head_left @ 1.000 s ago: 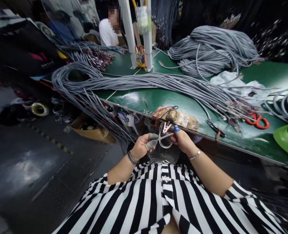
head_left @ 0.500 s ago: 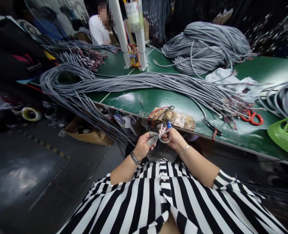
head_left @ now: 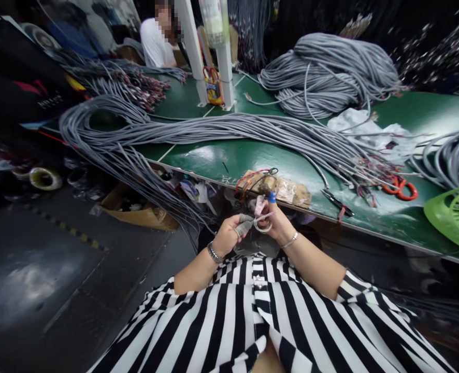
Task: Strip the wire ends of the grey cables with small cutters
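Note:
Just below the near edge of the green bench, my two hands meet over my lap. My left hand, grey finger cots on thumb and forefinger, pinches a thin white wire. My right hand, a blue cot on its raised fingertip, grips the small looped end of the same wire, where pink pieces stick up. Both hands are closed on it.
Long grey cable bundles lie across the bench, and a big grey coil sits behind. Near the edge are a wrapped packet with red wires, black cutters, red-handled scissors and a green basket. A person in white sits far back.
My hands have drawn the wire into a tighter loop and shifted slightly left; the pink ends have moved closer to my right fingers. The view has swung a little to the right.

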A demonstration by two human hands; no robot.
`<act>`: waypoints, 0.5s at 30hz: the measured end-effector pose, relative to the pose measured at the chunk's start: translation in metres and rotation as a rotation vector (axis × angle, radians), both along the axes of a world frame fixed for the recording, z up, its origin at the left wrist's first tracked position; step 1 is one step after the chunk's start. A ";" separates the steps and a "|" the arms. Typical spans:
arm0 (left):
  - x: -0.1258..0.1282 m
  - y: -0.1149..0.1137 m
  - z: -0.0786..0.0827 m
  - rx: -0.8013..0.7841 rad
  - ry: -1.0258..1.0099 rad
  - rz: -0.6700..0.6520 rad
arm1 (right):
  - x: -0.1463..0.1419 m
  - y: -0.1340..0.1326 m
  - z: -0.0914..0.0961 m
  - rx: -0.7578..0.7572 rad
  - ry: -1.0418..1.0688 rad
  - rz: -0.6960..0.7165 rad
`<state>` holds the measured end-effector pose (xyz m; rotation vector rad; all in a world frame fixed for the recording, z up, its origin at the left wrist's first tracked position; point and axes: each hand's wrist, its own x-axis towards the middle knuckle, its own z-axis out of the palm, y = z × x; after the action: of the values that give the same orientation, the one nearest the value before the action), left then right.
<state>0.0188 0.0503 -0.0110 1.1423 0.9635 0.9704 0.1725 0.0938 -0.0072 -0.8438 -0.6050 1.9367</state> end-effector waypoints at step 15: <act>-0.035 -0.044 -0.001 0.026 0.045 0.037 | 0.018 -0.010 0.000 0.053 -0.017 0.088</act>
<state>-0.0160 0.0060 -0.0118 1.1756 1.0136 0.9928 0.1902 0.0838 -0.0070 -0.8132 -0.7113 1.9858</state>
